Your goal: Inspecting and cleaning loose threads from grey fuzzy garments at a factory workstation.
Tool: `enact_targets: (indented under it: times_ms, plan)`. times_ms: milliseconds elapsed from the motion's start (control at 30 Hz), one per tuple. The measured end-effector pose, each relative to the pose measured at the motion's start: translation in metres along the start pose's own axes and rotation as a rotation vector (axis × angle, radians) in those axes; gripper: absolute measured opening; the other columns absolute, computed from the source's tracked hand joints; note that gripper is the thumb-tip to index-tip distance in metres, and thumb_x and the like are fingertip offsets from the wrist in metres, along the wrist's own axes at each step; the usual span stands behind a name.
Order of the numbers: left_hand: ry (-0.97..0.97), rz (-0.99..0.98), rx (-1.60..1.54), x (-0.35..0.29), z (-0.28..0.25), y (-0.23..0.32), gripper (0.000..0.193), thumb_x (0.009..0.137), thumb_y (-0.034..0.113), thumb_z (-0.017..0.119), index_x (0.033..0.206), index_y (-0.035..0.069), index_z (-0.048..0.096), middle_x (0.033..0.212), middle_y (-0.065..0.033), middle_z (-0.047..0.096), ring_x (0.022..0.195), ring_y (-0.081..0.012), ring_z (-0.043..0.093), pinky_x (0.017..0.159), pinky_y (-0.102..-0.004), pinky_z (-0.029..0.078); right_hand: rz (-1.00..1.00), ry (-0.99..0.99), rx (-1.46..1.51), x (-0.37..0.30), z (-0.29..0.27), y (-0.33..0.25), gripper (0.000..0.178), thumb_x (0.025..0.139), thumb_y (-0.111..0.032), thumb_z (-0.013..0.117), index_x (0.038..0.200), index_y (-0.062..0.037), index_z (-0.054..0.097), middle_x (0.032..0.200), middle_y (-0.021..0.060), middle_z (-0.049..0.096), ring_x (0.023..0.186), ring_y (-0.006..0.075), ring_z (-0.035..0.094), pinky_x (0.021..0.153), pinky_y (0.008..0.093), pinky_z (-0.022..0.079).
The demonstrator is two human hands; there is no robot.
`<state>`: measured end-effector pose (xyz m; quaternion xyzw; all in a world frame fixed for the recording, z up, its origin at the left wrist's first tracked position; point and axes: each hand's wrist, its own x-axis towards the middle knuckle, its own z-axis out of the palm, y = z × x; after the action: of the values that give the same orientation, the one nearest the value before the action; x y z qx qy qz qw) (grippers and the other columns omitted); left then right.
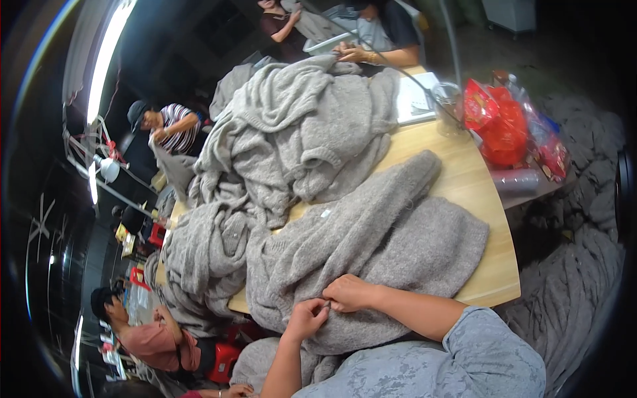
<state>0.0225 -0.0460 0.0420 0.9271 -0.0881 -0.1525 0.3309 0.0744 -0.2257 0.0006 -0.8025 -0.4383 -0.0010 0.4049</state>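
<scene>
A grey, fuzzy knit sweater (431, 242) lies spread across the near side of the wooden table, with a small white tag (325, 213) near its ribbed edge. Close together at the sweater's near edge, my two hands meet. My left hand (306, 320) is closed in a pinch on the knit. Just to its right, my right hand (348, 293) is closed too, its curled fingers gripping the same spot of fabric. Anything tiny between the fingertips is hidden. One long sleeve (391, 192) of the sweater stretches toward the far right.
Beyond is a tall heap of grey sweaters (285, 126), with another pile (206, 249) to the left. A clear plastic jar (448, 106) and papers (415, 99) sit at the far right of the table (488, 199), beside red bags (501, 126). Several people work around it.
</scene>
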Motion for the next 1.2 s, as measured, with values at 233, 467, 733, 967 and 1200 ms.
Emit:
enact_targets:
  times_ms: [233, 467, 733, 967, 1200]
  plan:
    - [0.254, 0.326, 0.185, -0.005, 0.012, -0.002, 0.01, 0.072, 0.009, 0.059, 0.077, 0.001, 0.057, 0.074, -0.0168, 0.059, 0.07, -0.0357, 0.058, 0.063, -0.0431, 0.046, 0.117, -0.083, 0.141, 0.005, -0.004, 0.001, 0.018, 0.068, -0.02, 0.058, 0.076, -0.0049, 0.063, 0.072, 0.017, 0.062, 0.069, 0.0355, 0.06, 0.063, 0.0434, 0.047]
    - [0.082, -0.043, -0.422, -0.001, 0.014, -0.019, 0.011, 0.082, 0.011, 0.06, 0.086, 0.001, 0.064, 0.062, 0.003, 0.055, 0.057, -0.003, 0.046, 0.051, -0.0209, 0.039, 0.175, -0.152, 0.326, 0.004, -0.012, -0.004, 0.02, 0.068, -0.017, 0.059, 0.081, -0.003, 0.064, 0.068, 0.0148, 0.061, 0.059, 0.0257, 0.058, 0.059, 0.0353, 0.046]
    - [0.088, 0.001, -0.41, 0.01, 0.012, -0.027, 0.016, 0.078, 0.016, 0.07, 0.078, 0.002, 0.063, 0.064, 0.0043, 0.057, 0.059, -0.0026, 0.046, 0.052, -0.0213, 0.039, 0.282, -0.082, 0.303, 0.008, -0.015, -0.016, 0.022, 0.074, -0.02, 0.061, 0.085, -0.001, 0.061, 0.073, 0.0131, 0.063, 0.066, 0.0226, 0.059, 0.061, 0.0338, 0.046]
    - [0.174, -0.006, -0.398, 0.011, 0.01, -0.025, 0.006, 0.078, 0.008, 0.063, 0.08, 0.003, 0.062, 0.066, 0.0029, 0.056, 0.061, -0.004, 0.049, 0.054, -0.021, 0.041, 0.396, -0.065, 0.038, -0.043, -0.058, -0.004, 0.024, 0.071, -0.025, 0.067, 0.08, -0.0037, 0.06, 0.071, 0.0132, 0.06, 0.065, 0.0259, 0.058, 0.062, 0.0364, 0.046]
    - [0.194, 0.039, -0.217, 0.004, 0.002, 0.002, 0.022, 0.074, 0.007, 0.062, 0.095, 0.002, 0.06, 0.075, -0.0056, 0.06, 0.061, -0.0113, 0.053, 0.059, -0.0266, 0.045, 0.491, 0.21, 0.571, -0.055, -0.049, 0.013, 0.013, 0.082, -0.014, 0.062, 0.081, -0.0004, 0.061, 0.068, -0.002, 0.057, 0.064, 0.0064, 0.048, 0.059, 0.0245, 0.041]
